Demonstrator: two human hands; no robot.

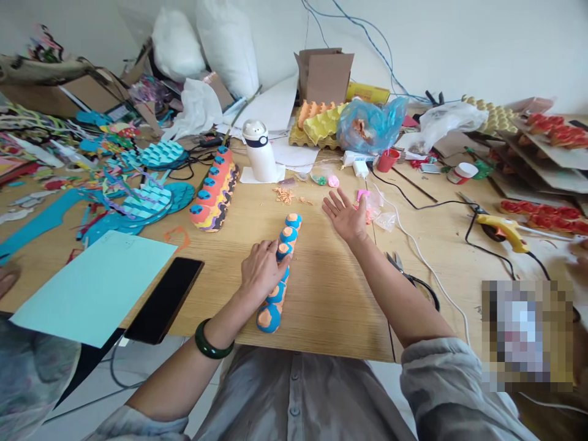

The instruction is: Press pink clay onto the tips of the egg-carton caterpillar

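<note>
A strip of egg carton (275, 295), its row of bumps coloured blue and orange, lies lengthwise on the table in front of me. My left hand (263, 266) grips it around the middle, thumb over the near side and fingers on the left, hiding part of the bumps. My right hand (344, 219) is held over the table to the right, palm turned up, fingers spread, with nothing in it. Close to that hand are pink scraps (362, 197) and a small clear plastic bag (384, 220). Orange shavings (285, 195) lie beyond the strip.
To the left are a pale green sheet (98, 285), a black phone (165, 300) and a larger painted carton piece (214, 191). A white bottle (260, 153) stands behind. Scissors (411, 278), a white cable (418, 248) and a yellow glue gun (503, 229) lie right. People's hands show at both edges.
</note>
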